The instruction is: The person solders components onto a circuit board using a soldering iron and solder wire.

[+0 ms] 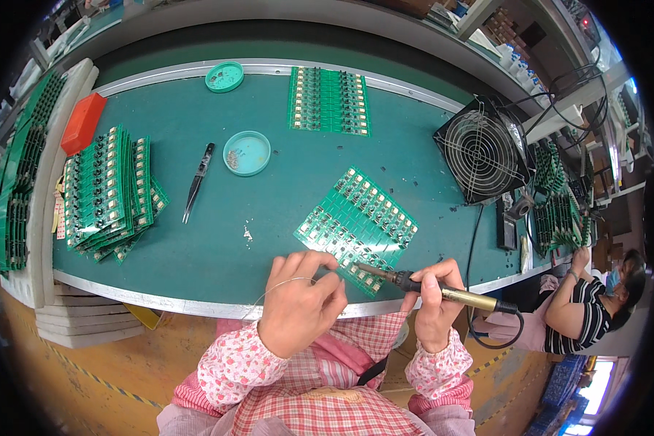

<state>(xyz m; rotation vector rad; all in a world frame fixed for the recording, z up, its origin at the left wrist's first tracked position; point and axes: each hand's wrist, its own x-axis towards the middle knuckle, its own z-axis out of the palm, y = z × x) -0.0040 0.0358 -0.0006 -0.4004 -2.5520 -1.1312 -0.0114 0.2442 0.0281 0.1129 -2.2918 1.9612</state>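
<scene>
My right hand [437, 299] is closed round the gold and black handle of a soldering iron [479, 300]. Its metal tip points left and meets the near edge of a green circuit board panel [363, 218], which lies at a slant on the bench with rows of white and black parts. At that same edge my left hand [301, 301] is closed, fingers curled, on a thin solder wire [270, 289] that loops over the hand. The wire's end is hidden at the fingertips.
Stacked panels [98, 189] and a red box [83, 123] stand left; tweezers [198, 182] lie beside them. Two turquoise dishes [247, 173] [224, 76] and another panel [329, 102] sit farther back. A black fan [482, 149] stands right, near a seated co-worker [585, 305].
</scene>
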